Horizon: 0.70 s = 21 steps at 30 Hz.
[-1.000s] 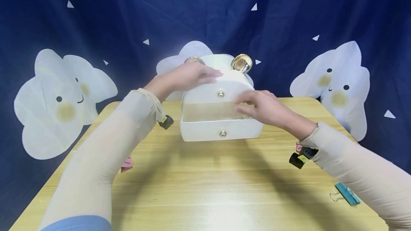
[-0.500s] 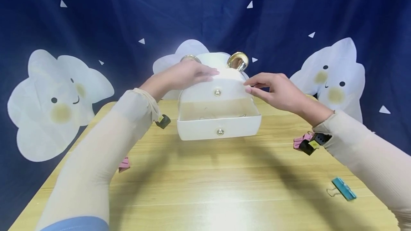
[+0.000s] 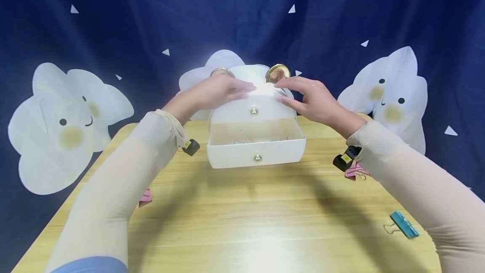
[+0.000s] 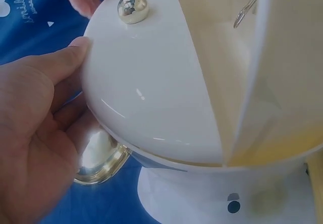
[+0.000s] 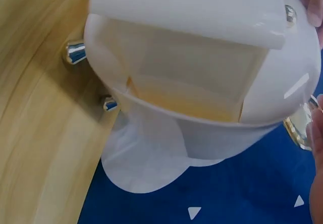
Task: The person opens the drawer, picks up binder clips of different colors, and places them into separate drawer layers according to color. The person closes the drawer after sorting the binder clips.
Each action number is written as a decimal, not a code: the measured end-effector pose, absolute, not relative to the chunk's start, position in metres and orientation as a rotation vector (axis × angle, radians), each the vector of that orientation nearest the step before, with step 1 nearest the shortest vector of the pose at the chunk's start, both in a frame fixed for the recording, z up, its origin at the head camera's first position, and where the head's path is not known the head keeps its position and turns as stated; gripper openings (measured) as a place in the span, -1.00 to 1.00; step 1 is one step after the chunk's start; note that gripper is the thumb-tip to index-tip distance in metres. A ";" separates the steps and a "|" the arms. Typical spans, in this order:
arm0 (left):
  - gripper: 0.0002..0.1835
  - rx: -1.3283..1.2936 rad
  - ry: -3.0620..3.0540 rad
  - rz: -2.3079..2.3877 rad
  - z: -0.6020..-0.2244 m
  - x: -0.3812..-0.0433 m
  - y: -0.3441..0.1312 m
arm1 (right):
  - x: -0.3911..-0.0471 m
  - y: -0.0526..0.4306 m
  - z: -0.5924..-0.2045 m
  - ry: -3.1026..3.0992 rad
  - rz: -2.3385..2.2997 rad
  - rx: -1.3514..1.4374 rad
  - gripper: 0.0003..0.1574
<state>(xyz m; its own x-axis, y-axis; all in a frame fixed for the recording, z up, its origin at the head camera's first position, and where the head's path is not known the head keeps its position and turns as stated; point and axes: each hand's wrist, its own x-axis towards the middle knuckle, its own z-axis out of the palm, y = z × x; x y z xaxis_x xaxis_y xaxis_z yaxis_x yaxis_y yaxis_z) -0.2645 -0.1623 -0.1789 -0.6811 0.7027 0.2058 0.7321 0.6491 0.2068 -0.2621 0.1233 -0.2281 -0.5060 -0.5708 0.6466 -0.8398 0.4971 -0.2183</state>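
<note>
A white drawer box point(image 3: 231, 108) with two round gold ears point(image 3: 278, 72) stands at the back middle of the table. Its lower drawer point(image 3: 231, 157) is pulled out, and thin metal wire loops point(image 4: 246, 11) show inside. The upper drawer, with its gold knob point(image 3: 254, 111), is closed. My left hand point(image 3: 219, 92) rests on the box's top left, thumb at the front edge and fingers extended along the top beside the left ear point(image 3: 222, 71). At the top right, my right hand point(image 3: 314, 100) has its fingertips close to the right ear, fingers extended.
A teal binder clip point(image 3: 404, 224) lies on the wooden table point(image 3: 242, 222) at the right, with pink binder clips point(image 3: 352, 173) farther back. Another pink clip point(image 3: 145, 197) lies by my left forearm. Behind hangs a blue curtain point(image 3: 189, 3) printed with clouds.
My right hand has risen from the open lower drawer, past the box's right side, to its top right beside the ear. My left hand stays on the top left.
</note>
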 end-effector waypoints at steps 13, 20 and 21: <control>-0.65 -1.126 -2.718 -0.336 -0.178 -0.253 -0.163 | -0.276 0.100 -0.228 -2.259 0.631 1.188 -0.55; -0.60 -1.044 -2.727 -0.350 -0.175 -0.238 -0.186 | -0.274 0.100 -0.229 -2.332 0.638 1.113 -0.54; -0.61 -1.051 -2.719 -0.347 -0.176 -0.235 -0.191 | -0.274 0.100 -0.229 -2.341 0.645 1.098 -0.54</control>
<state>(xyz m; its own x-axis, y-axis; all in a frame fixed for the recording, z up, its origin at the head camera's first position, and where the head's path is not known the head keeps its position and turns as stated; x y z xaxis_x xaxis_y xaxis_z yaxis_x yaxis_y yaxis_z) -0.2352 -0.1911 -0.1759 -0.7252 0.6319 0.2733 0.6803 0.7187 0.1437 -0.2740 0.1005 -0.2286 -0.5681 -0.5726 0.5911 -0.7945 0.5688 -0.2126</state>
